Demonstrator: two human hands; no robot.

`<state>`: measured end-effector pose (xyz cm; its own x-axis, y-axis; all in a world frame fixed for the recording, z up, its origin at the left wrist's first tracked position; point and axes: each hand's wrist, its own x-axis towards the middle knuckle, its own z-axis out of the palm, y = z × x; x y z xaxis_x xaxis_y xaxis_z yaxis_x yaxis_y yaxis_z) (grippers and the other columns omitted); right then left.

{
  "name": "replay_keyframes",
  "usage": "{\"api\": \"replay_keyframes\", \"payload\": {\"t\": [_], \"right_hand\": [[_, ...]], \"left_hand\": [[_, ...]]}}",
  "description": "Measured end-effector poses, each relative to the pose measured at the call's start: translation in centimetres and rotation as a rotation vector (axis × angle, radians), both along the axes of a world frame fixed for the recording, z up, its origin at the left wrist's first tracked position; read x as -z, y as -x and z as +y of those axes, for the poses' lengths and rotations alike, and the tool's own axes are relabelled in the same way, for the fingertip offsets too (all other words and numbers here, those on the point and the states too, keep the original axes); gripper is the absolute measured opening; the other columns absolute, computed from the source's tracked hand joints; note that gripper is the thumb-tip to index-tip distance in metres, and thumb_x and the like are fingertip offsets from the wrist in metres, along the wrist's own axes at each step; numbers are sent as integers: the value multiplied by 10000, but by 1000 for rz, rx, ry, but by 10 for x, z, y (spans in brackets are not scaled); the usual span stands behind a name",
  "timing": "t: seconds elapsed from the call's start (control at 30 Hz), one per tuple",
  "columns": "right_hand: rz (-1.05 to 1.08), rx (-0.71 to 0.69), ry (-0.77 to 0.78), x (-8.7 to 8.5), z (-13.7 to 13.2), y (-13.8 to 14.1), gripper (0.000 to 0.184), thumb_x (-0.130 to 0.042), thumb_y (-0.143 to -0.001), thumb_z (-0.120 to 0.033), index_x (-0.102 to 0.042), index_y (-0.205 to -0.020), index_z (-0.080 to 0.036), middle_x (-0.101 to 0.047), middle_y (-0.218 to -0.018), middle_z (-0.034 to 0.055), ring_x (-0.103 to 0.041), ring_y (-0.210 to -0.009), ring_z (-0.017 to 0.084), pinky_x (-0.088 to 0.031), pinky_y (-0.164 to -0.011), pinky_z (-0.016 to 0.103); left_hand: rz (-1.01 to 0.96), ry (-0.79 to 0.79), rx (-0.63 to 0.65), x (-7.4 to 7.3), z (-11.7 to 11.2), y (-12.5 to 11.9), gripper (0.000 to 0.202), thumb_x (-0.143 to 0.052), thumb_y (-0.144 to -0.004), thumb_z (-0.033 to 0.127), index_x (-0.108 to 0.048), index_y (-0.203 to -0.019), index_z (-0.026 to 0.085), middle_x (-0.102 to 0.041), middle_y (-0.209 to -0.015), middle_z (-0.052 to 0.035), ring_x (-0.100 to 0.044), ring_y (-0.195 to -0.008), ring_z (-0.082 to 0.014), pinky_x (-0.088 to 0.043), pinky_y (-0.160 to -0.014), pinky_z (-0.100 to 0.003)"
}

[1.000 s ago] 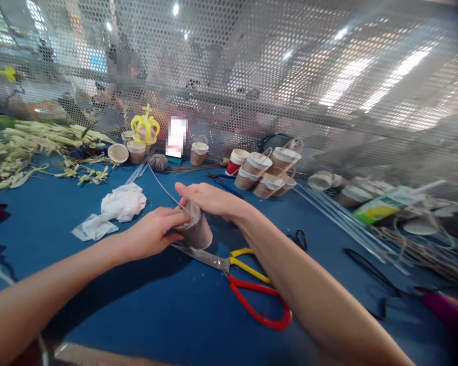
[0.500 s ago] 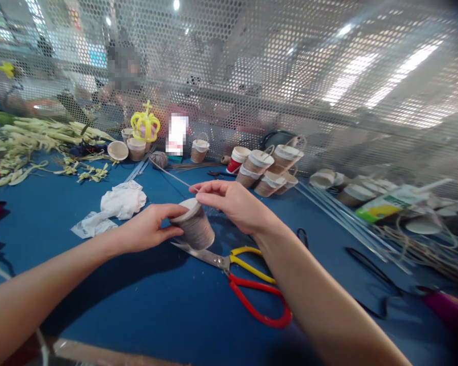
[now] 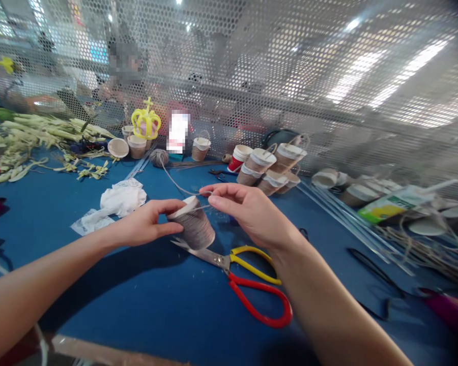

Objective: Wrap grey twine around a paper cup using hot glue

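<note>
My left hand (image 3: 150, 221) grips a small paper cup (image 3: 196, 226) by its rim, thumb outside and fingers over the top. Grey-brown yarn is wound around the cup's side, and the cup leans over above the table. My right hand (image 3: 248, 208) pinches the yarn (image 3: 177, 186) just right of the rim. From there the strand runs back to a yarn ball (image 3: 159, 158), and a short stretch reaches the cup. Under the cup lie the blades of large scissors (image 3: 219, 260), with one yellow and one red handle, partly behind my right wrist.
White crumpled tissue (image 3: 122, 199) lies left of the cup. Pale dried husks (image 3: 41, 129) cover the back left. Several wrapped cups (image 3: 257, 161) are stacked at the back right, near clear rods (image 3: 343, 218) and a drink carton (image 3: 395, 203). A perforated metal screen (image 3: 229, 66) stands behind.
My right hand has moved slightly right, away from the rim, with the yarn. The strand to the ball was straight and now sags. The cup stays in my left hand.
</note>
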<state>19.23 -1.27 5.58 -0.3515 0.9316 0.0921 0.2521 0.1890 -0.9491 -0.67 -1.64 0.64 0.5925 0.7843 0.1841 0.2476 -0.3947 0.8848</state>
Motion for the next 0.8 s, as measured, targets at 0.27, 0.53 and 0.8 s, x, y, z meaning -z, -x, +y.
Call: {"api": "replay_keyframes", "payload": {"t": [0.27, 0.53, 0.8], "right_hand": [[-24, 17, -17, -3, -1, -2, 150, -624, -706, -294, -584, -641, -164, -627, -988, 59, -546, -975, 185, -383, -858, 329], [-23, 68, 33, 3, 6, -5, 171, -637, -687, -325, -611, -722, -160, -632, -1004, 67, -565, -894, 173, -421, -769, 316], [-31, 115, 66, 5, 8, -2, 133, -634, -685, -278, -619, -727, -153, -654, -933, 59, -569, -871, 165, -419, -764, 307]], "left_hand": [[16, 16, -20, -4, -1, 0, 280, -541, -753, 166, -555, -1028, 114, -631, -987, -58, -561, -871, -172, -428, -800, -285], [20, -10, 26, -6, -2, 1, 271, -540, -762, 160, -559, -1029, 118, -632, -974, -53, -559, -865, -167, -431, -796, -272], [8, -8, 68, -9, -5, 2, 230, -534, -770, 162, -570, -994, 123, -635, -962, -39, -559, -860, -152, -430, -770, -229]]}}
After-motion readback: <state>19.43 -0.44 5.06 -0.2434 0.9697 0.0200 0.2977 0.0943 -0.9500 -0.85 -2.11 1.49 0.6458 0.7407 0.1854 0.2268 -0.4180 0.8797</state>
